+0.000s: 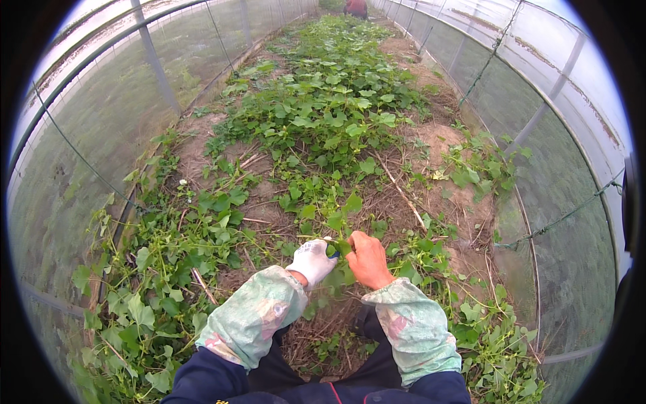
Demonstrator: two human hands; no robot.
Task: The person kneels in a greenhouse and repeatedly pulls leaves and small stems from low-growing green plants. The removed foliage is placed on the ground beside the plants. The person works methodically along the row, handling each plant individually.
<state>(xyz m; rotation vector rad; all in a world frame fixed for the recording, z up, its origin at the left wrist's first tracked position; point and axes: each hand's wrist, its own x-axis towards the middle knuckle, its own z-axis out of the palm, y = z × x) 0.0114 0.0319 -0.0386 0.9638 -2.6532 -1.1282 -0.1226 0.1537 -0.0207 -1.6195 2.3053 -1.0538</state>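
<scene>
My left hand (310, 262) wears a white knit glove with blue at the fingertips. It is closed around a leafy green vine (335, 220) in front of me. Bare and bent at the fingers, my right hand (367, 258) pinches the same vine close beside the glove. A leaf (343, 246) sits between the two hands, and the stem where they grip is mostly hidden. More leaves hang blurred below my fingers. Patterned green sleeve covers reach over both forearms.
Leafy vines (328, 106) run down the middle of a greenhouse tunnel, with more at both sides. Mesh walls, a left metal post (156, 65) and a right green rope (542, 230) border the bed. A dry stalk (401, 189) lies ahead. Another person (356, 7) is far off.
</scene>
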